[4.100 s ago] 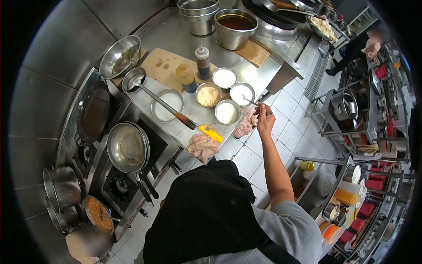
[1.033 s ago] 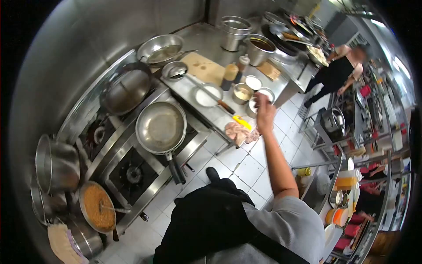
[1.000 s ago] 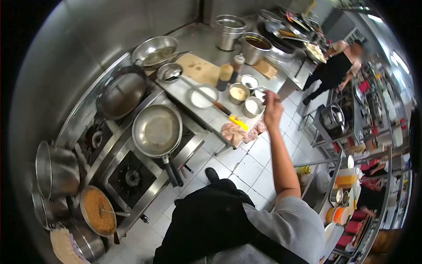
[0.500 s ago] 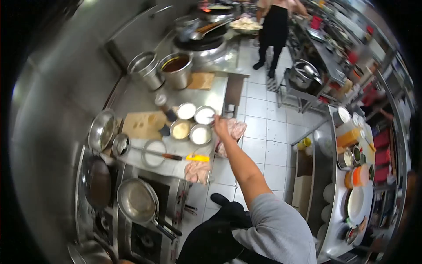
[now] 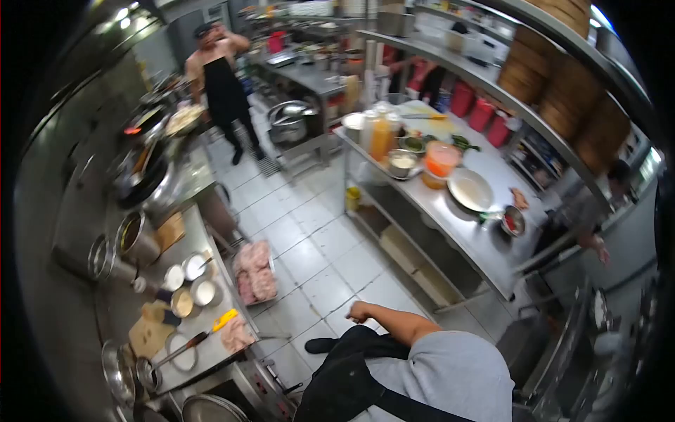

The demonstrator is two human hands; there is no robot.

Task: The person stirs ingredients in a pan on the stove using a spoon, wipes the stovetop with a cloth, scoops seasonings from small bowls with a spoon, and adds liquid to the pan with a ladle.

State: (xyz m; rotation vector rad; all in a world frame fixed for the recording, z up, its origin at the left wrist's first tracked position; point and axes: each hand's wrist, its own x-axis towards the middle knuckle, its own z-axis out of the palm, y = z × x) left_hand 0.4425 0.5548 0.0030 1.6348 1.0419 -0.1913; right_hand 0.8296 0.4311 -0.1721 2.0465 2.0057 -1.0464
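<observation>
My right hand (image 5: 358, 311) hovers over the tiled floor in front of my body, its fingers curled closed, with nothing visible in them. My left hand is out of view. Nearest to the right hand, on the left, is a clear tub of raw meat (image 5: 254, 271) beside the steel counter. On that counter stands a bowl of white powder (image 5: 195, 266) with a utensil handle sticking out. Close by are a second white-filled bowl (image 5: 204, 292) and a bowl of yellowish powder (image 5: 182, 304). Pale raw meat (image 5: 235, 335) lies at the counter's edge, beside a yellow object (image 5: 224, 320).
To the right is a steel table (image 5: 485, 260) with squeeze bottles (image 5: 382, 137), an orange-filled container (image 5: 442, 159) and a white plate (image 5: 470, 190). A person in a black apron (image 5: 223, 91) stands at the back by the woks. Another person (image 5: 583, 218) is at far right.
My right hand has left the white-powder bowl and drawn back over the floor, fingers curled. The view has swung right, bringing the steel table and shelves further in.
</observation>
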